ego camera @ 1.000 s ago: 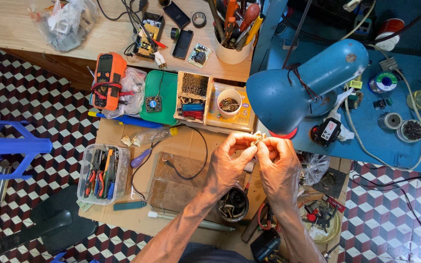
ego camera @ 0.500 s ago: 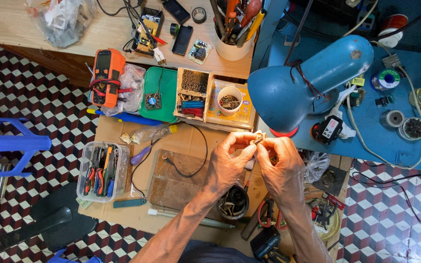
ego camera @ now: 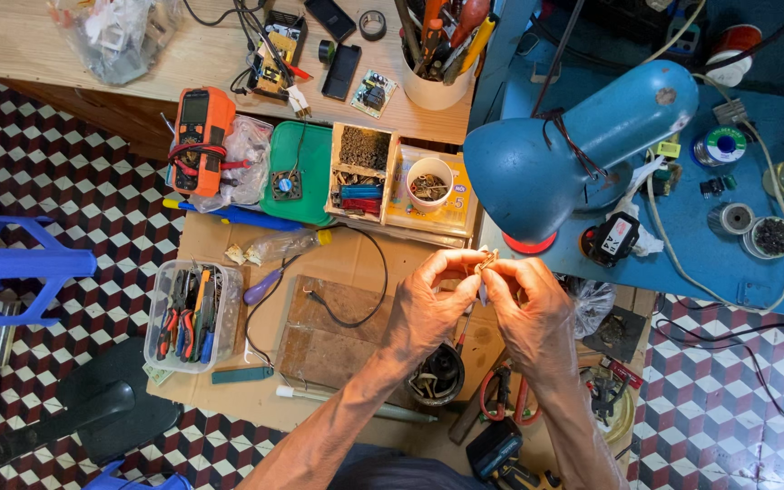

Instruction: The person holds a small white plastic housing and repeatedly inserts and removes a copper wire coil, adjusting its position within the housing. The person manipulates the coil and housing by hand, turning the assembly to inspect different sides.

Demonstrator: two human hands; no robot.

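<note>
One small part (ego camera: pixel 485 262) pinched between two hands (ego camera: pixel 428 308) (ego camera: pixel 533 313).

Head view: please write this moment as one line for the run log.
left hand: pinches small part | right hand: pinches same part | place: under blue lamp, above cardboard | near: box of pliers

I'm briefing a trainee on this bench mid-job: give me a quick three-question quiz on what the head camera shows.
1. True or false: the left hand and right hand pinch one small part together under the blue lamp.
2. The clear plastic box holds: A pliers, B screws, C batteries?
3. What colour is the multimeter?

Key: 1 true; 2 A; 3 orange.
</note>
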